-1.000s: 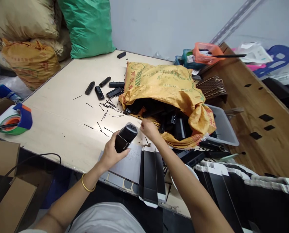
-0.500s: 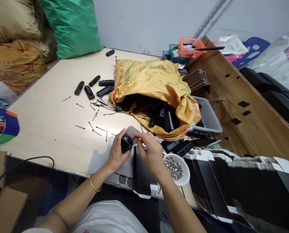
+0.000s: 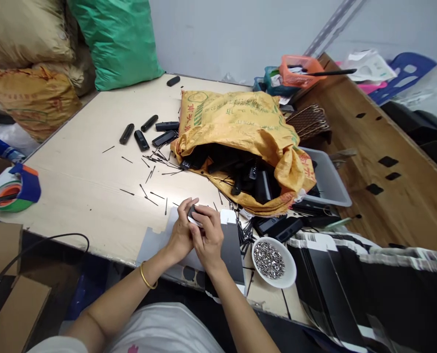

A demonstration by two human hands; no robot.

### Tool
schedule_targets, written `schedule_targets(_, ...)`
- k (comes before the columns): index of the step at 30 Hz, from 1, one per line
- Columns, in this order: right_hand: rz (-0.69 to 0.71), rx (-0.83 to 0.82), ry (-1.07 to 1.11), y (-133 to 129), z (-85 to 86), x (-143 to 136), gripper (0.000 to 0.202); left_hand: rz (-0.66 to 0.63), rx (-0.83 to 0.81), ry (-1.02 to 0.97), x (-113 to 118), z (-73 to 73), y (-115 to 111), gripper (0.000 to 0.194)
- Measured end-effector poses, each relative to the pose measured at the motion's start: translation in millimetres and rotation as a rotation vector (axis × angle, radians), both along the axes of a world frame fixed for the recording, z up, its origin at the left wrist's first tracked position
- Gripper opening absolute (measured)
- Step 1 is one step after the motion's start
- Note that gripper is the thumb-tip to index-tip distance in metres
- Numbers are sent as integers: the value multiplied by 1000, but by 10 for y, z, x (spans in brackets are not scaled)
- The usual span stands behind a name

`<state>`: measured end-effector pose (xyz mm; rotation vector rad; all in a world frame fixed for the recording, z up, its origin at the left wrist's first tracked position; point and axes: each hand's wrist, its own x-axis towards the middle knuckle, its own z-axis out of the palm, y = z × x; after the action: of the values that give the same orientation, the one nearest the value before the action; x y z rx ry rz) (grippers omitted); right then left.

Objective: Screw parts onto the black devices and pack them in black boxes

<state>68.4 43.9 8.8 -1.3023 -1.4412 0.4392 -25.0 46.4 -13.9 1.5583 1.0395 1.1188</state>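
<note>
A small black box with a pale edge is held between both hands over the front of the table. My left hand wraps its left side, and my right hand closes on its right and top; much of the box is hidden by the fingers. Below the hands lie a grey sheet and a flat dark carton with a white flap. Right of my right hand stands a white bowl of small metal pieces.
A yellow woven bag of black devices lies open mid-table. Loose black devices and thin black sticks are scattered left of it. A tape roll sits at the left edge. Stacked black cartons, a clear bin and a wooden board are at right.
The clear flap raised above the box no longer shows. My right hand has moved left and closed in on the box beside my left hand. The whole view has shifted slightly.
</note>
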Motion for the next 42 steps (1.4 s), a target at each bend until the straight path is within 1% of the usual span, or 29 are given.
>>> schedule_targets(2, -11, 29, -24, -30, -4, 11, 10, 1, -37, -15, 1, -10, 19, 61)
schedule_targets(4, -51, 29, -23, -33, -21, 39, 11, -1, -29, 7, 13, -24, 29, 63)
schedule_targets(6, -49, 64, -60, -32, -64, 36, 11, -3, -9, 29, 33, -32, 28, 59)
schedule_targets(9, 16, 123, -136, -49, -136, -27, 15, 18, 25, 57, 37, -1, 22, 48)
schedule_targets(11, 94, 94, -148, -61, -142, -25, 19, 55, 15, 136, -41, 40, 41, 49)
schedule_targets(13, 169, -1, -149, -78, -93, 99, 23, 105, -12, 288, -242, 56, 101, 53)
schedule_targets(15, 169, -113, -190, -111, -14, 365, 26, 163, -23, 466, -567, 5, 198, 55)
schedule_targets(17, 104, -206, -300, -154, 46, 713, 25, 221, -26, 613, -929, -117, 294, 52)
schedule_targets(18, 95, -242, -386, -169, 54, 885, 23, 239, -41, 681, -1078, -189, 323, 54)
schedule_targets(19, 118, -289, -482, -173, 44, 1035, 24, 271, -42, 746, -1181, -256, 331, 58)
schedule_targets(20, 151, -340, -583, -163, 17, 1153, 28, 303, -19, 788, -1225, -309, 314, 60)
schedule_targets(21, 193, -400, -677, -139, -23, 1235, 33, 312, 14, 802, -1204, -341, 274, 62)
schedule_targets(22, 238, -462, -756, -101, -68, 1280, 39, 291, 60, 787, -1121, -349, 215, 63)
schedule_targets(23, 272, -516, -817, -53, -109, 1295, 43, 228, 110, 749, -985, -335, 146, 61)
schedule_targets(25, 307, -584, -892, 44, -153, 1270, 45, -5, 189, 647, -614, -264, 33, 56)
schedule_targets(26, 314, -594, -913, 78, -146, 1253, 44, -123, 222, 607, -408, -223, 21, 53)
schedule_targets(27, 312, -588, -930, 89, -122, 1244, 42, -200, 247, 566, -204, -186, 58, 49)
schedule_targets(28, 296, -574, -943, 74, -85, 1250, 40, -220, 258, 523, -9, -157, 152, 46)
schedule_targets(29, 264, -559, -946, 29, -44, 1276, 37, -201, 254, 482, 174, -139, 303, 45)
schedule_targets(30, 213, -550, -939, -45, -8, 1320, 33, -164, 240, 458, 342, -129, 502, 45)
schedule_targets(32, 47, -576, -919, -257, 19, 1448, 19, -61, 202, 471, 634, -129, 982, 51)
schedule_targets(33, -47, -616, -909, -377, 1, 1518, 12, -48, 197, 496, 757, -136, 1225, 57)
schedule_targets(34, -120, -669, -908, -495, -41, 1583, 10, -42, 171, 533, 862, -146, 1445, 62)
schedule_targets(35, -162, -714, -900, -602, -101, 1637, 10, -46, 126, 568, 947, -158, 1629, 66)
schedule_targets(36, -175, -738, -885, -692, -175, 1678, 11, -53, 82, 591, 1010, -174, 1770, 67)
schedule_targets(37, -182, -738, -864, -762, -255, 1706, 12, -59, 44, 605, 1048, -191, 1866, 64)
schedule_targets(39, -180, -687, -796, -844, -409, 1741, 14, -59, 13, 597, 1048, -232, 1938, 54)
schedule_targets(42, -174, -574, -624, -876, -558, 1808, 18, -44, 53, 543, 868, -272, 1858, 47)
